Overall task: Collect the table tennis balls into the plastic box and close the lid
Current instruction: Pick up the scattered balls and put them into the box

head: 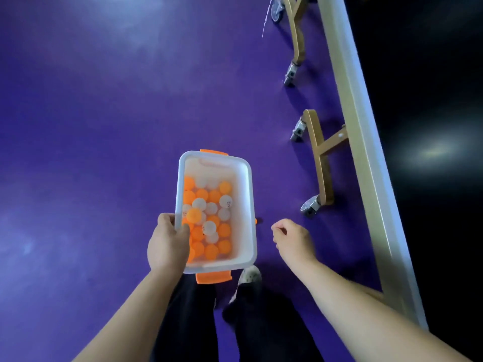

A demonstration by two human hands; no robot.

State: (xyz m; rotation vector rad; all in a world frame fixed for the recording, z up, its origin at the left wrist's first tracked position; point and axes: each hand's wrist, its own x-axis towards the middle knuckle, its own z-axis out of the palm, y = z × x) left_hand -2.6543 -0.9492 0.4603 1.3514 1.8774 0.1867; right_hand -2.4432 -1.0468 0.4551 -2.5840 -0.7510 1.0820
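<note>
The left hand (167, 246) grips the left rim of the plastic box (245, 205), thumb inside, holding it above the purple floor (91, 113). The lidless box holds orange and white balls (209, 218). The right hand (291, 237) hangs beside the box, fingers loosely curled, holding nothing visible. A small orange ball (256, 220) peeks out by the box's right edge.

Soft pale glare patches spread across the purple floor (104, 113), brightest up at top left. The table top (431, 126) on the right sits nearly black, one streaky highlight on it. The wheeled legs (317, 158) throw faint shadows leftward. Wide-angle bending curves the table edge. The right hand (290, 237) looks slightly smeared; the balls (209, 218) in the box (247, 205) glow a bit overexposed and soft.
</note>
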